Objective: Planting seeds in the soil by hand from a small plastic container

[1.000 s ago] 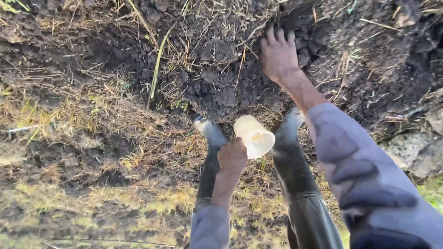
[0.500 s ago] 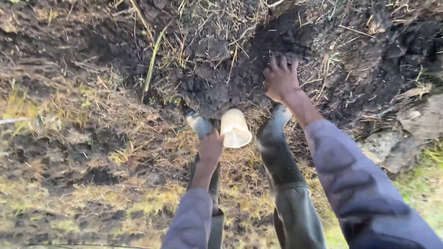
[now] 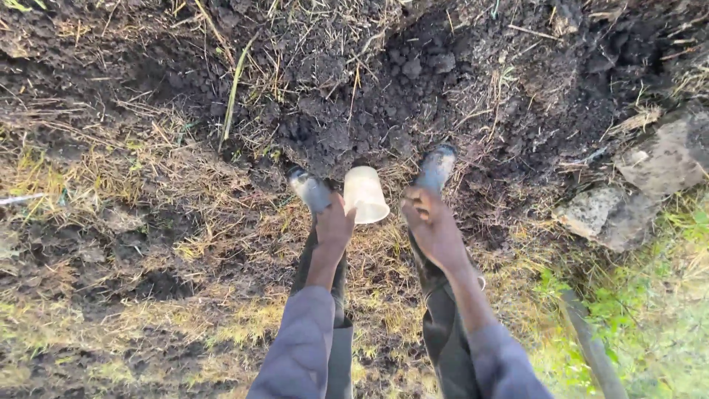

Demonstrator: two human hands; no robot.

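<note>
Pale plastic cup tilted, mouth toward camera, between two dark rubber boots — left hand grips it at side. I see right hand just beside cup, fingers curled (whether it holds anything, cannot tell). Dark turned soil ahead of toes; dry straw left, pale stones right.

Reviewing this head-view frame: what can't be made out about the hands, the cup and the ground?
- Cup contents: its mouth faces away from the camera.
- Left hand fingers: hidden behind the cup.
- Right hand palm: turned away, so any contents are hidden.
- Boots: partly covered by the arms.
</note>
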